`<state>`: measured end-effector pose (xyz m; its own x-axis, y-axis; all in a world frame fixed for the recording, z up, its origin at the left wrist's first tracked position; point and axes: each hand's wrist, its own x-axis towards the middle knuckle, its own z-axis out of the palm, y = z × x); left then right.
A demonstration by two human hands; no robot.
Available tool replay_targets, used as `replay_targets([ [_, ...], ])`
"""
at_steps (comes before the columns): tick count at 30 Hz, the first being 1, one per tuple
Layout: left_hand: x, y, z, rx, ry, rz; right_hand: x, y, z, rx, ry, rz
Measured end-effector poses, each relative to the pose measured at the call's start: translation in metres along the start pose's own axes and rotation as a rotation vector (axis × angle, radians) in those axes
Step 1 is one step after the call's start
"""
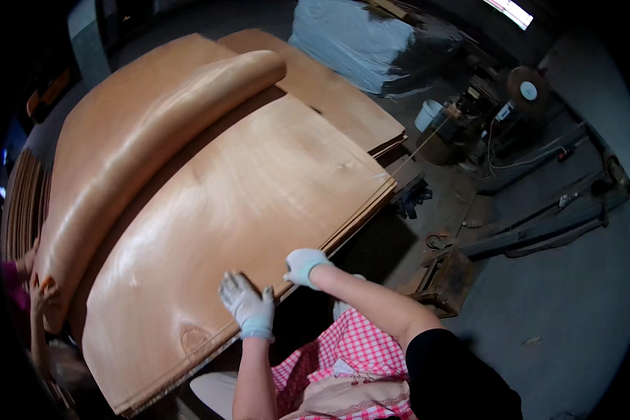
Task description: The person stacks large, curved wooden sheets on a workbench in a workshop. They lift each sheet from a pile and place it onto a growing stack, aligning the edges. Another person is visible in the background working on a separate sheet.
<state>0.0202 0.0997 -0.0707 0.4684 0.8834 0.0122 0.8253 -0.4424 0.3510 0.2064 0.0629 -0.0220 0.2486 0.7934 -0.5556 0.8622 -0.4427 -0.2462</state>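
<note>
A stack of thin wood veneer sheets [259, 168] lies in front of me, its near edge running slantwise past my body. My left hand [247, 304], in a whitish glove with fingers apart, lies flat on the top sheet close to that edge. Farther right along the same edge, my right hand [303, 267], gloved as well, is closed with its fingers curled at the sheet's rim; the fingertips are partly hidden. Behind the flat sheets, a large sheet bends over into a long rolled veneer [168, 119].
At the far left, another person's hand [43, 290] touches the roll's end. More veneer [329, 98] lies beyond. A plastic-wrapped pile [350, 42] stands at the back, with a white bucket [428, 115] and a machine [462, 112] to the right. A wooden box [449, 283] sits on the floor.
</note>
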Motion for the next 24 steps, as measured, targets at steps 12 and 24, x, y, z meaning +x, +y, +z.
replay_targets([
  [12, -0.004, -0.007, -0.006, 0.001, -0.037, -0.068, -0.015, 0.288, -0.122, -0.007, 0.157, 0.266],
  [24, -0.005, -0.007, -0.007, 0.017, -0.040, -0.045, 0.024, 0.340, -0.109, -0.013, 0.240, 0.381],
])
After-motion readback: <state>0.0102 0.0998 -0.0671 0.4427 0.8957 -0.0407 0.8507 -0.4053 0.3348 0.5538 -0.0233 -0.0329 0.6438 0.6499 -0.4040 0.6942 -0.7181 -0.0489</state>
